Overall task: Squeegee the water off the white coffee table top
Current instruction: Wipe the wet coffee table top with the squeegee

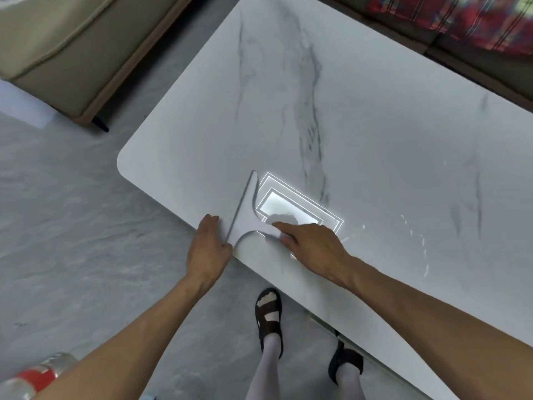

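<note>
1. Two bare hands meet at the near edge of the white coffee table top [360,116], both on a white squeegee [250,219] that lies flat there.
2. Left hand [208,249]: fingers curled loosely, fingertips resting at the near end of the blade, right at the table edge; whether they pinch it or merely press on it cannot be told.
3. Right hand [310,241]: fingers extended and only slightly bent, palm down, index fingertip on the squeegee's handle end; the handle's rear part is covered by this hand, so a true grip cannot be confirmed.
4. Squeegee blade: a thin grey strip running diagonally from the table edge away toward the far left; the body flares in two concave curves into a narrow handle.
5. Bright rectangular reflection [291,210] of a ceiling light sits just beyond the handle, partly masked by the right hand.
6. Water droplets [415,235] glint in a scattered arc to the right, well apart from the tool.
7. Tabletop: smooth, glossy, marble-patterned with grey veins, rounded corner; its right and far ends are cut off.
</note>
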